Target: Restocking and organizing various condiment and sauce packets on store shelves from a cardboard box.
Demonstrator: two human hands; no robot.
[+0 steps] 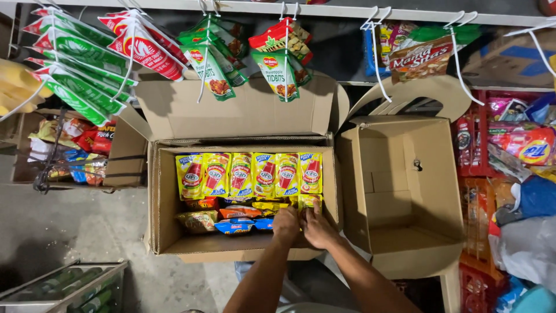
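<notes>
Two hands deep in a box of sauce pouches

Green and red packets (81, 64) hang from hooks at the far left, above a wire rack of snacks (69, 150). Next comes the open cardboard box (168, 232), with a row of yellow pouches (249, 174) standing along its back and flat packets (231, 219) lying in front. The left hand (285, 223) and right hand (315, 227) touch, both curled on a yellow pouch (307, 202) at the row's right end; the grip looks pinched, though fingers hide it. Further right stands an empty box (399, 232).
</notes>
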